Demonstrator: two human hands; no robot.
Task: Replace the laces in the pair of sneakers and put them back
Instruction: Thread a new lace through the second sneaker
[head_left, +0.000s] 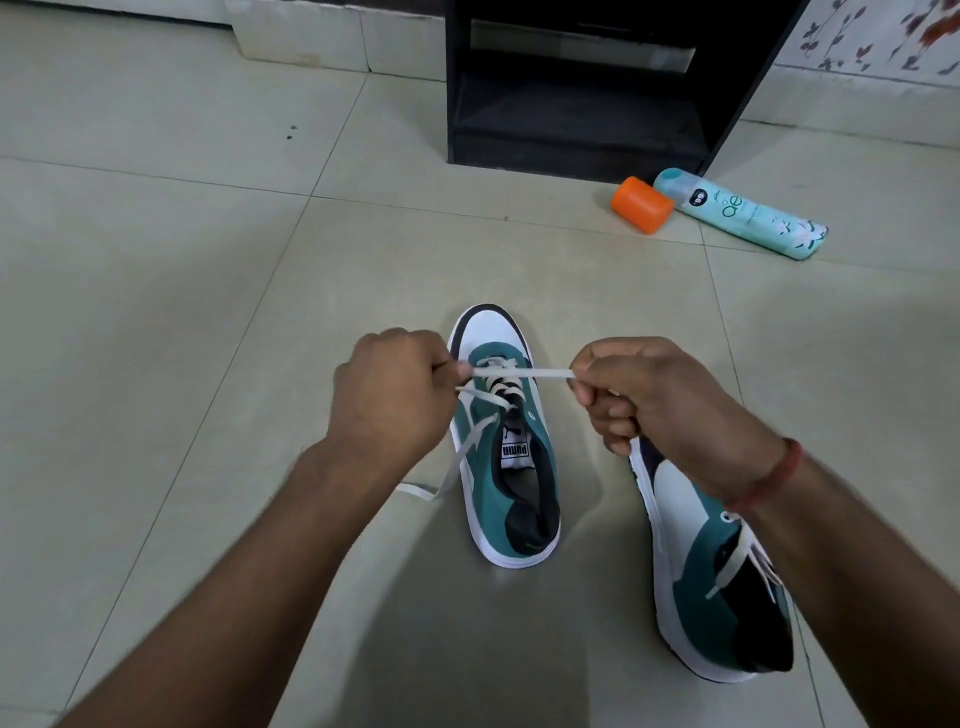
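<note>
White lace (522, 373) taut between curled hands — left (395, 395), right (641, 395) — both pinching, above sneaker (511, 467).

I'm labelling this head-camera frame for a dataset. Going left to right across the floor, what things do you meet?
Left hand → middle sneaker → orange cap → right hand → second sneaker → teal spray can.

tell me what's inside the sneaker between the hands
Inside the middle sneaker only the white tongue label and a pale insole show. The toe end is covered by the tongue and lace, so anything there cannot be seen.
</note>
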